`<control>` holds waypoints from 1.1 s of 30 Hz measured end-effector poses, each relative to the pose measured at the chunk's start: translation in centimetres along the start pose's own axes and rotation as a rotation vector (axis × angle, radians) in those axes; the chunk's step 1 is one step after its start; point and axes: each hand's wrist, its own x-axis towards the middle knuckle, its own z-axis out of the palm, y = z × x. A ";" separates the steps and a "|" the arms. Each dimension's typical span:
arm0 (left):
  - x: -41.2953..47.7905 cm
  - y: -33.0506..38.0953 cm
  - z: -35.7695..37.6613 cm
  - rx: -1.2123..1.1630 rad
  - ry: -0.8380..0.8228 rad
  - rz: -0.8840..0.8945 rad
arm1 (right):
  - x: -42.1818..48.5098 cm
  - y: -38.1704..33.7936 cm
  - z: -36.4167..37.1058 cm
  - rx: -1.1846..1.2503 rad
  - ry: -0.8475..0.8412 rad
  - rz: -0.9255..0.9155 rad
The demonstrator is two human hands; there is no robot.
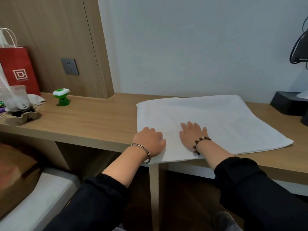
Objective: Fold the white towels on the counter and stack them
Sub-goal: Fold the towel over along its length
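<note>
One white rectangular cloth towel (216,124) is laid flat on the light wooden counter (93,120), long axis left-right, mostly right of and beyond two hands. The right hand (191,135) is pressed flat on it, fingers spread, nearer the free right edge. The left hand (150,142) is rested at the near-left corner, fingers bent; whether the edge is pinched cannot be told.

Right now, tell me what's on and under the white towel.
On top of the white towel: the left hand at its near-left corner, the right hand flat beside it. Under: the wooden counter; anything else beneath is covered.
</note>
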 end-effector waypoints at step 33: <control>6.5 -2.3 3.5 -0.088 -0.122 -0.064 | -2.0 0.2 1.6 -0.038 -0.063 -0.133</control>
